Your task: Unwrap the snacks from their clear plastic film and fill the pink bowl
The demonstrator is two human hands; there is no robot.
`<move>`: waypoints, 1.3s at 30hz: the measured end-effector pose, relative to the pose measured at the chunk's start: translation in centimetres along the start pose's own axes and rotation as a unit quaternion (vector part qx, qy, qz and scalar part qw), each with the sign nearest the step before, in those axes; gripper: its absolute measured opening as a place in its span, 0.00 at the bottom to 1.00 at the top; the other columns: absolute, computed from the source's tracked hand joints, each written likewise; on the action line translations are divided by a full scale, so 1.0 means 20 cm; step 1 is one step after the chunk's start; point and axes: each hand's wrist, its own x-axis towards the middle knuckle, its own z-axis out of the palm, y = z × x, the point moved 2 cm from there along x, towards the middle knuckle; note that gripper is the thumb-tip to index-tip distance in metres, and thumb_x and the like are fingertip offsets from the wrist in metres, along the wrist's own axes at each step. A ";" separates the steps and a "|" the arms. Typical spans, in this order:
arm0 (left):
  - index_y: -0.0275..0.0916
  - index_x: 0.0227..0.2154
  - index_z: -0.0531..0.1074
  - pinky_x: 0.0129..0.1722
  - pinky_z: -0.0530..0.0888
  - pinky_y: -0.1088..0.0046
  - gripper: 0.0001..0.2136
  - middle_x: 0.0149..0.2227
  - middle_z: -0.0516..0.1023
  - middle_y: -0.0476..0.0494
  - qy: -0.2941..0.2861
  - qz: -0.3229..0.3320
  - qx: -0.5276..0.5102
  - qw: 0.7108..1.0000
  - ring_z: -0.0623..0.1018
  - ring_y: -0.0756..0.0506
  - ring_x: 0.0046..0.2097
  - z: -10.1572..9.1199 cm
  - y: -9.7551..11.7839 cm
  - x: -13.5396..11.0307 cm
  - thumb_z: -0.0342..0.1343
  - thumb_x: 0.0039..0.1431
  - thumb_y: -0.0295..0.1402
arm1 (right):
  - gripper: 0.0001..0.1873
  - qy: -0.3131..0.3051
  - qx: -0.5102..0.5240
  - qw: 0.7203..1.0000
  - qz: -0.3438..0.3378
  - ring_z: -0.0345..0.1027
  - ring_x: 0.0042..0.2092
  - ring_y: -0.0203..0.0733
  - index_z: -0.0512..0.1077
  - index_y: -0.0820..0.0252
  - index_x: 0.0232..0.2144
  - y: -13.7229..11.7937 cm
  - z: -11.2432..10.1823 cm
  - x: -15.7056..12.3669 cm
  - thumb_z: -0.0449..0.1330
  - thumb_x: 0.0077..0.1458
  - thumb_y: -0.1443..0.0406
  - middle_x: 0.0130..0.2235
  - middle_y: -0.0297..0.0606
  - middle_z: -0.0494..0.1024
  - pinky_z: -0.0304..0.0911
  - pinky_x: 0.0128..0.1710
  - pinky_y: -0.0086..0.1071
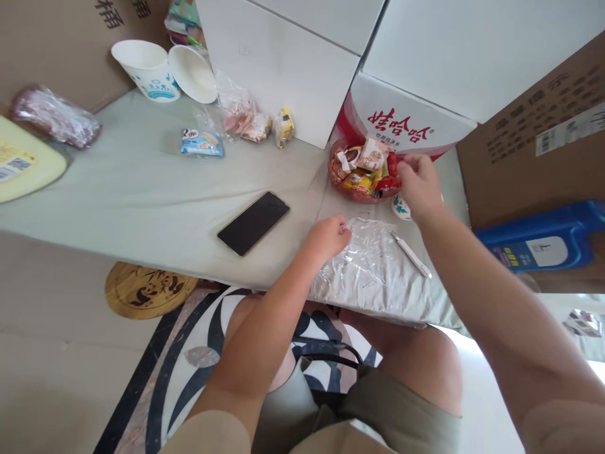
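My left hand (331,236) is closed at the edge of a crumpled clear plastic bag (366,249) and seems to grip it. At the rim of a reddish bowl (352,192), my right hand (420,183) has its fingers pinched at a red wrapped snack (391,180). Several other packaged snacks fill the bowl, among them a pale pink packet (373,154) and a yellow packet (358,183). A white paper cup (401,207) is partly hidden under my right hand. Right of the bag lies a white pen-shaped cutter (411,255).
A black phone (254,222) lies left of my left hand. Farther back are a blue snack packet (201,143), small wrapped snacks (258,126) and two paper cups (154,75). White boxes (283,57) stand behind; a blue container (543,243) is at right.
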 end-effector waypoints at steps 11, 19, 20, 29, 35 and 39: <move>0.40 0.34 0.72 0.38 0.69 0.69 0.03 0.29 0.78 0.45 0.032 -0.017 -0.020 0.999 0.77 0.44 0.34 -0.01 -0.02 0.01 0.55 0.60 0.32 | 0.27 -0.271 -0.071 0.956 -0.088 0.69 0.62 0.59 0.70 0.54 0.57 -0.23 -0.22 -1.32 0.65 0.57 0.55 0.59 0.49 0.76 0.67 0.59 0.55; 0.40 0.35 0.69 0.35 0.69 0.74 0.06 0.27 0.73 0.49 0.233 -0.065 -0.079 0.967 0.76 0.49 0.32 -0.18 -0.12 0.11 0.49 0.66 0.33 | 0.23 -0.258 -0.126 0.956 -0.055 0.63 0.67 0.58 0.73 0.52 0.58 -0.14 -0.26 -1.47 0.58 0.60 0.67 0.65 0.45 0.71 0.63 0.63 0.60; 0.41 0.36 0.70 0.37 0.70 0.74 0.06 0.29 0.75 0.48 0.261 -0.042 -0.089 0.960 0.77 0.48 0.35 -0.19 -0.11 0.08 0.51 0.66 0.35 | 0.23 -0.249 -0.119 0.960 -0.053 0.64 0.67 0.58 0.74 0.52 0.57 -0.14 -0.26 -1.47 0.57 0.61 0.67 0.64 0.45 0.72 0.63 0.63 0.59; 0.43 0.37 0.78 0.64 0.65 0.57 0.07 0.52 0.79 0.43 -0.015 0.136 0.134 0.981 0.75 0.39 0.57 0.03 -0.06 -0.16 0.60 0.55 0.32 | 0.15 -0.163 0.039 0.986 0.000 0.70 0.62 0.55 0.80 0.52 0.43 -0.14 -0.28 -1.43 0.53 0.64 0.65 0.55 0.43 0.80 0.65 0.60 0.56; 0.42 0.43 0.77 0.64 0.67 0.60 0.11 0.54 0.79 0.40 0.042 0.129 0.081 0.987 0.76 0.40 0.58 -0.06 0.03 -0.25 0.59 0.57 0.34 | 0.16 -0.043 0.106 0.989 0.088 0.77 0.49 0.49 0.80 0.54 0.42 -0.16 -0.36 -1.42 0.51 0.65 0.64 0.45 0.43 0.82 0.72 0.50 0.46; 0.42 0.52 0.75 0.69 0.62 0.53 0.27 0.62 0.75 0.39 -0.199 0.211 0.112 0.950 0.68 0.35 0.68 0.11 0.15 -0.42 0.68 0.47 0.37 | 0.16 -0.001 0.100 0.981 0.167 0.76 0.41 0.46 0.79 0.54 0.40 -0.15 -0.37 -1.42 0.51 0.63 0.64 0.39 0.40 0.82 0.73 0.41 0.42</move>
